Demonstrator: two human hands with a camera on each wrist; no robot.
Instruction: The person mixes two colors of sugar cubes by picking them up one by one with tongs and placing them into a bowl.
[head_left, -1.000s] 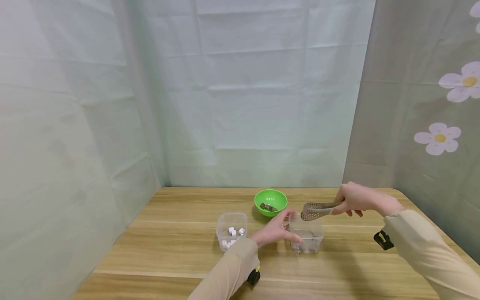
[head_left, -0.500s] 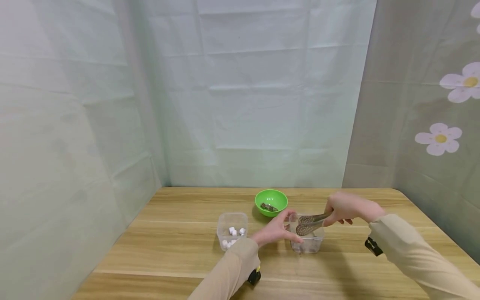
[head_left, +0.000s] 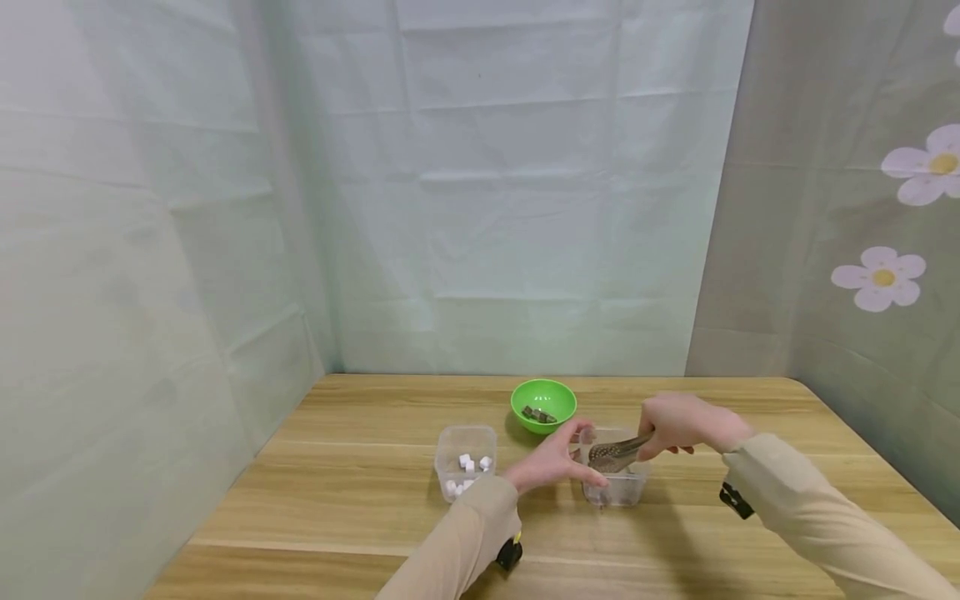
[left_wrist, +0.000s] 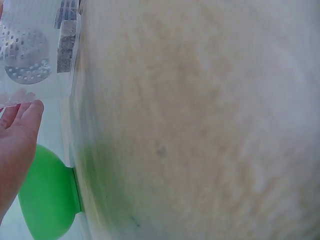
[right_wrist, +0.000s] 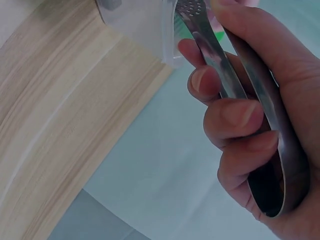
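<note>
My left hand grips the left side of a clear plastic container, thumb in front and fingers behind. My right hand holds metal tongs with perforated heads, and their tips reach down into this container. Through its wall, the left wrist view shows a perforated tong head beside a grey-brown block; I cannot tell whether the tongs touch a block. In the right wrist view, curled fingers wrap the tong arms, which stand slightly apart.
Behind my left hand stands a green bowl with several dark grey-brown blocks in it. A second clear container to the left holds several white cubes. Curtains hang behind and beside the wooden table.
My right hand has moved left and down, carrying the tongs from above the container's rim to inside it. The tong heads look closer together. My left hand has stayed in place.
</note>
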